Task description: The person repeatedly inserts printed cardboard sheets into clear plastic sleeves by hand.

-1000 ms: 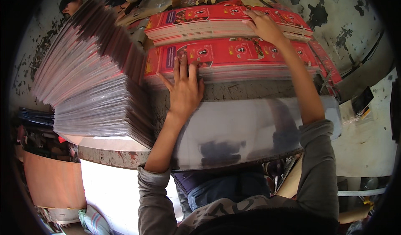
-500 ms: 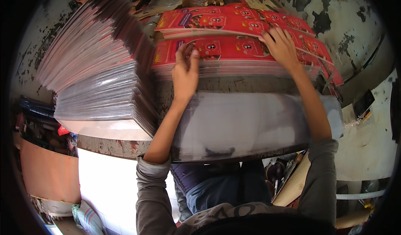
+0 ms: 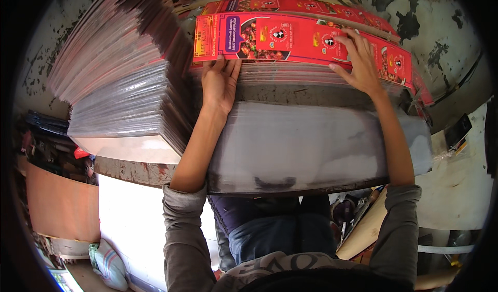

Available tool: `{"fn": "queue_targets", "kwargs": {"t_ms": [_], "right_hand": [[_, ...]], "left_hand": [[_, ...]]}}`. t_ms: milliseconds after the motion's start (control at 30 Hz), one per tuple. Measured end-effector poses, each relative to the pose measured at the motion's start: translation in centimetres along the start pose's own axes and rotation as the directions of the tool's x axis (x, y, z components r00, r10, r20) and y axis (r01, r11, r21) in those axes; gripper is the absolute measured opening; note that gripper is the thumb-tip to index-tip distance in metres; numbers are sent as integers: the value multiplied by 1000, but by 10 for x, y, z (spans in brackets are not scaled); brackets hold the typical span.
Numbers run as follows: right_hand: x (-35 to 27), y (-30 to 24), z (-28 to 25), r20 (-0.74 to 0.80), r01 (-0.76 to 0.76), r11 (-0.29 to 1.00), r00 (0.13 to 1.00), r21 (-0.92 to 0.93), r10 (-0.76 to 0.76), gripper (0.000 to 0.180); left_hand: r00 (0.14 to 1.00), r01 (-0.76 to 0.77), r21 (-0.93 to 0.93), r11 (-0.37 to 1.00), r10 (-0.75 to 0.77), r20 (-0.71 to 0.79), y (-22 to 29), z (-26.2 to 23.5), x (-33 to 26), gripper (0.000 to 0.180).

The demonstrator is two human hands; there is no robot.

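A long red printed strip (image 3: pixel 301 39), with food pictures and round emblems, lies over a stack of similar strips (image 3: pixel 270 70). Its near left edge rests at the fingers of my left hand (image 3: pixel 220 87), which is turned palm up with the fingertips partly hidden under the strip. My right hand (image 3: pixel 360 64) holds the strip right of its middle, fingers on its printed face and thumb by the near edge. Behind lies another pile of red strips (image 3: pixel 270 4). Closer to me is a wide stack of clear plastic sheets (image 3: pixel 306 147), below my wrists.
A tall, leaning stack of plastic-covered sheets (image 3: pixel 119 105) stands on the left of the worn table (image 3: pixel 135 171). Peeling walls (image 3: pixel 410 12) rise behind and at the right. A brown panel (image 3: pixel 62 201) and a striped sack (image 3: pixel 110 266) are at lower left.
The strip has come from the far pile toward me, over the nearer stack. My left hand has turned palm up at its edge; my right hand has moved slightly nearer with it.
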State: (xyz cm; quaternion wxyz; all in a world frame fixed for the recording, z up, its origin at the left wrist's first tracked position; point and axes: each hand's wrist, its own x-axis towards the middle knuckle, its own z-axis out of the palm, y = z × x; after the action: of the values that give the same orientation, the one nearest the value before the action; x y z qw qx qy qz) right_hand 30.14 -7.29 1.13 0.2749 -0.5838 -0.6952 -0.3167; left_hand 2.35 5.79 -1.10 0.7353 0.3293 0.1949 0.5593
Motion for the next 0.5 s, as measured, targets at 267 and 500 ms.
{"fn": "queue_targets", "kwargs": {"t_ms": [267,500], "right_hand": [[-6,15,6,-163,-169,959,978,-227,133,58],[-6,23,11,-214,-167,951,970,-261,112,45]], "left_hand": [[991,101,-161,982,-87,97,-5,10,-14,25],[985,131,-197,972,-106,136,1,11,-14,27]]}}
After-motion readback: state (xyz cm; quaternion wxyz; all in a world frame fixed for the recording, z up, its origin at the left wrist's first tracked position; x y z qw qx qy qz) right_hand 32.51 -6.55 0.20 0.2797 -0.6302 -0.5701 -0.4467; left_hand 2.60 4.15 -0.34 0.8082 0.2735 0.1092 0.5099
